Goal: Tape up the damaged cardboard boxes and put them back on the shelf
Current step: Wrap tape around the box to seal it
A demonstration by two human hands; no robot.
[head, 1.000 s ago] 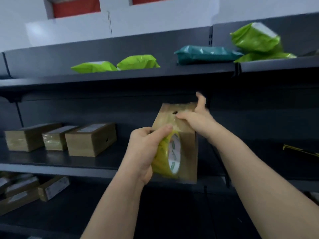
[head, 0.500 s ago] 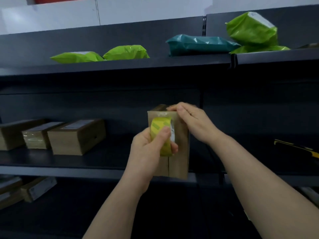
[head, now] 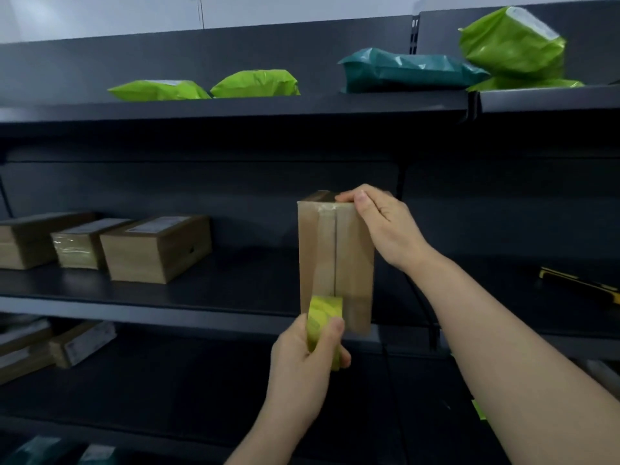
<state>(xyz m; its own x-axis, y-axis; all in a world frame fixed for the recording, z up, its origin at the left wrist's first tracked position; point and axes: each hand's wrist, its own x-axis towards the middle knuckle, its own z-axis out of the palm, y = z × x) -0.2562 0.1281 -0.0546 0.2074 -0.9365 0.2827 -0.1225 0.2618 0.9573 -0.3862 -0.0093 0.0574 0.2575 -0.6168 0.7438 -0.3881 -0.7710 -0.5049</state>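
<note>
A brown cardboard box [head: 352, 260] stands on end in front of the middle shelf [head: 201, 307], its seam facing me. My right hand [head: 382, 223] grips its top right corner, thumb pressing on the top edge. My left hand [head: 308, 357] grips a yellow-green roll of tape [head: 323, 317] at the box's lower edge. A clear strip of tape runs down the box's face along the seam, from the top edge to the roll.
Three taped cardboard boxes [head: 154, 250] sit on the middle shelf at left. More boxes [head: 80, 344] lie on the shelf below. Green parcels [head: 255, 83] and a teal parcel [head: 402, 70] lie on the top shelf. A yellow-black tool [head: 580, 285] rests at right.
My left hand has pulled the tape roll down the box's face from the top to the bottom edge, laying tape along the seam. My right hand stays at the top.
</note>
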